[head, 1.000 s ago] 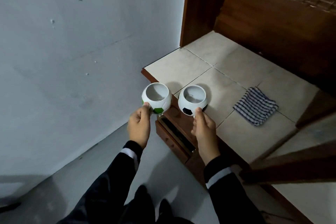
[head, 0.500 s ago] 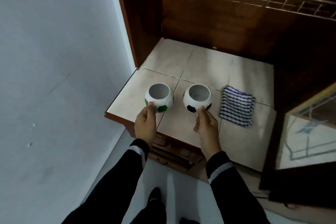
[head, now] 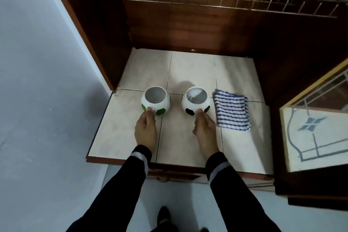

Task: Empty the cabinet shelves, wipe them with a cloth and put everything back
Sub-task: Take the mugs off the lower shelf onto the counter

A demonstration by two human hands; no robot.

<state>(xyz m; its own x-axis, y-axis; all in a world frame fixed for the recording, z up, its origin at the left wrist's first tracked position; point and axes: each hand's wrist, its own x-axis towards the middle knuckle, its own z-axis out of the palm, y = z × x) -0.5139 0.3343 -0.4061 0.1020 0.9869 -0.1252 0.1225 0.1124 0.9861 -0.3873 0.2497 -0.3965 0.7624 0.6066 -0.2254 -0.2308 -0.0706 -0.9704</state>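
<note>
Green cup (head: 163,104) and black cup (head: 188,104) have moved deeper over the shelf (head: 190,66).

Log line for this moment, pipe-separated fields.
left hand holds green-patched cup | right hand holds black-patched cup | both upright over tiled shelf | striped cloth folded, right of cups, untouched

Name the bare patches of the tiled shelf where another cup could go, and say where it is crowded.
Crowded: the middle, with green-patched cup, black-patched cup and striped cloth abreast. Free: the back row of the tiled shelf, between the cups and the back panel; the front right corner, nearer than the cloth.
</note>
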